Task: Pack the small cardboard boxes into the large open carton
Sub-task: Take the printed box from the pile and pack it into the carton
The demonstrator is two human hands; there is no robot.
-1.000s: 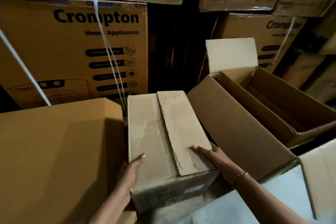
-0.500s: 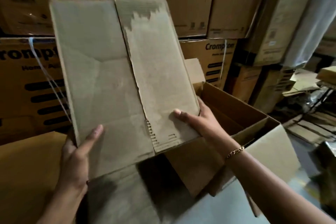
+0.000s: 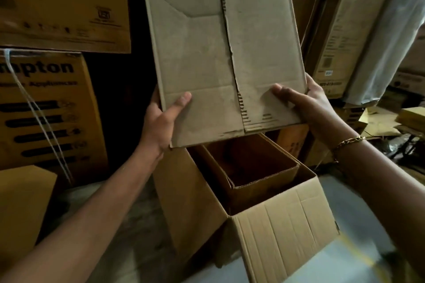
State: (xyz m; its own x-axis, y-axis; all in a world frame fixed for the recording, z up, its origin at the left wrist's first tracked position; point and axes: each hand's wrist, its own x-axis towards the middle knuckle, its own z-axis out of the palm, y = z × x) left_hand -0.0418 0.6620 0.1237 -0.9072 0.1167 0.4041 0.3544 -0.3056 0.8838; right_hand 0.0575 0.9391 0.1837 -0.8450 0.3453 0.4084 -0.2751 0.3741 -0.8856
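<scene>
The small box (image 3: 207,53) is held in the air above the open carton (image 3: 285,227), gripped at its lower corners by the left hand (image 3: 161,122) and the right hand (image 3: 319,105) (thumbs pressed on the near face, fingers wrapped behind). The carton's far rim is hidden by the box, and the spot is hemmed in by printed cartons (image 3: 46,110) stacked at the left, a plain box (image 3: 20,202) at the lower left and tall cartons (image 3: 338,30) at the right.

Dim, warm indoor light: the raised small box (image 3: 207,53) is palest, and deep shadow fills the gap (image 3: 119,99) behind. Lower-right floor (image 3: 358,266) motion-blurred — wide-angle bowing at edges.
</scene>
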